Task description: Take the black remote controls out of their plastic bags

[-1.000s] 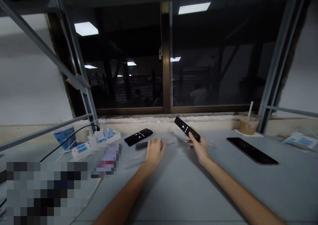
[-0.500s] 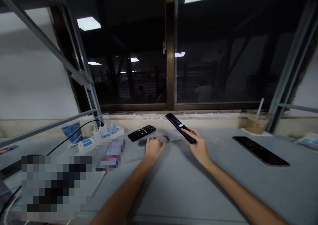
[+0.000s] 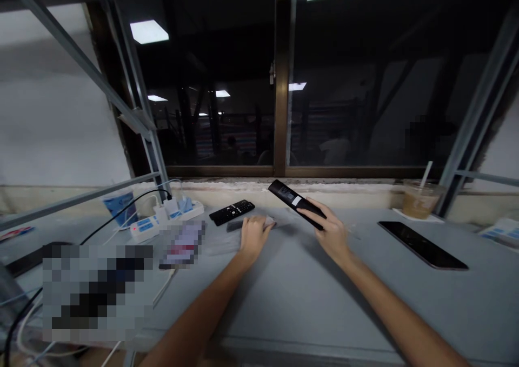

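My right hand [image 3: 331,232] grips a black remote control [image 3: 279,189] above the desk, its back side with a small white label turned toward me. The remote slants, its far end up and to the left. My left hand [image 3: 254,236] rests on the desk with its fingers curled over a clear plastic bag [image 3: 222,244], in which a dark, flat, long thing [image 3: 235,225] shows; the fingers hide part of it. Just behind and left of that hand lies another black remote control [image 3: 232,212], buttons up.
A white power strip [image 3: 146,229] with plugs and cables, a blue cup [image 3: 120,207] and blurred-out items stand at left. At right lie a black phone-like slab [image 3: 421,244] and a plastic cup with a straw [image 3: 419,199]. Metal frame posts and a window border the desk [image 3: 308,313].
The remote in my right hand has rolled, so more of its back and label shows. My left hand's fingers have curled in more on the bag. The view has shifted slightly.
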### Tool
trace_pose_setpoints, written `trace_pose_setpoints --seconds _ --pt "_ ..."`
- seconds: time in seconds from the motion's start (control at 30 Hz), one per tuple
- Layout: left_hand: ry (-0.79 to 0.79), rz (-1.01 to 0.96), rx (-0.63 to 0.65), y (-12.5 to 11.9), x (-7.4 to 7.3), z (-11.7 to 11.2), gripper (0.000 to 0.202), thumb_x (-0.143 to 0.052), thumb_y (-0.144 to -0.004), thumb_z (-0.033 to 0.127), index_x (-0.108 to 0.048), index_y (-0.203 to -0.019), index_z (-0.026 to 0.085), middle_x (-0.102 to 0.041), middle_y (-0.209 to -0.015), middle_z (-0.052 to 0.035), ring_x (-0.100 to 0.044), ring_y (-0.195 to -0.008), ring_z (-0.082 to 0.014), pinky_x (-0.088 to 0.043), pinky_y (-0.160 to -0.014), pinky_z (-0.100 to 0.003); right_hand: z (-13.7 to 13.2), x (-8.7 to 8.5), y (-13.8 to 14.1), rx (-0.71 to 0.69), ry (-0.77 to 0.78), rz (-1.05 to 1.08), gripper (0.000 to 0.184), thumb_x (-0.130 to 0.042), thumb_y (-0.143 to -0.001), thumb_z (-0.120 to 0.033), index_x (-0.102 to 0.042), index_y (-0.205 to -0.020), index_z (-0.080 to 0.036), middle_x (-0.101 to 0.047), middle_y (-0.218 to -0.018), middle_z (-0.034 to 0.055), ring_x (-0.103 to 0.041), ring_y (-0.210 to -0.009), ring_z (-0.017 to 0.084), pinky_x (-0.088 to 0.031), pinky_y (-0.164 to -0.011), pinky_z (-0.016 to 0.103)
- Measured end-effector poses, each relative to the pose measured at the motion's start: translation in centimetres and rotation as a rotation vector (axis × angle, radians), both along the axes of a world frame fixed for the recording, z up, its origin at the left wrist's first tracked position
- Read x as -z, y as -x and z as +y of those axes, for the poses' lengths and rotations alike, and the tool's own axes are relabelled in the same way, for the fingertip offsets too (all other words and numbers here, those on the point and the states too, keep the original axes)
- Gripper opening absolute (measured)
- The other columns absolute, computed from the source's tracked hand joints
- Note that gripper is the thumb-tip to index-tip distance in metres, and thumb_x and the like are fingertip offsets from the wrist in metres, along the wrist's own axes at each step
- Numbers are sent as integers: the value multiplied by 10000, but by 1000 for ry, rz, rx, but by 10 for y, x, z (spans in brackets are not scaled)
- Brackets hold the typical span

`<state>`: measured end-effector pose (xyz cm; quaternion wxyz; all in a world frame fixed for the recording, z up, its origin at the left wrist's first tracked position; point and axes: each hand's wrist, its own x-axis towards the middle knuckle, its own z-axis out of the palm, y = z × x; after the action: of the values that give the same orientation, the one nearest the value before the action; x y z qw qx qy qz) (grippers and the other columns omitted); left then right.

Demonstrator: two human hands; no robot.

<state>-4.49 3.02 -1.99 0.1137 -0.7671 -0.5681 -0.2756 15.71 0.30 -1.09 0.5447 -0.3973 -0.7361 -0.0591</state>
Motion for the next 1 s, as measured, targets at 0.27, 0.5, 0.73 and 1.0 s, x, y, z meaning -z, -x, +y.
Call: trace_pose_setpoints --seconds 0.27,0.5,0.73,1.0 --pt "-9 -40 51 -6 0 -4 127 -542 -811 307 -558 -780 185 -603 -888 -24 -538 -899 -184 -325 -765 -295 -21 -17 26 40 162 612 284 -674 -632 -220 -630 -912 -249 -649 -746 -5 -594 -654 147 -478 -702 271" --pt "5 -57 131 -7 2 -4 56 -534 -788 195 -543 -733 197 -612 -832 3 -564 -792 -152 -344 -719 -261 -31 -29 30 64 166 744 298 -669 -636 -226 -604 -927 -234 -552 -540 -54 -522 -454 124 -443 -585 256" --pt "112 -88 115 -3 5 2 73 -527 -802 260 -545 -847 206 -626 -875 -7 -576 -816 -163 -359 -665 -245 -24 -27 26 -58 233 879 410 -632 -668 -286 -542 -1065 -235 -539 -552 -57 -491 -403 98 -389 -390 206" --pt "65 -100 162 0 6 5 179 -536 -788 222 -531 -966 207 -642 -968 -3 -558 -930 -175 -317 -821 -297 -5 -17 14 -94 289 981 408 -560 -721 -409 -506 -1077 -217 -528 -433 -70 -484 -324 97 -343 -314 175"
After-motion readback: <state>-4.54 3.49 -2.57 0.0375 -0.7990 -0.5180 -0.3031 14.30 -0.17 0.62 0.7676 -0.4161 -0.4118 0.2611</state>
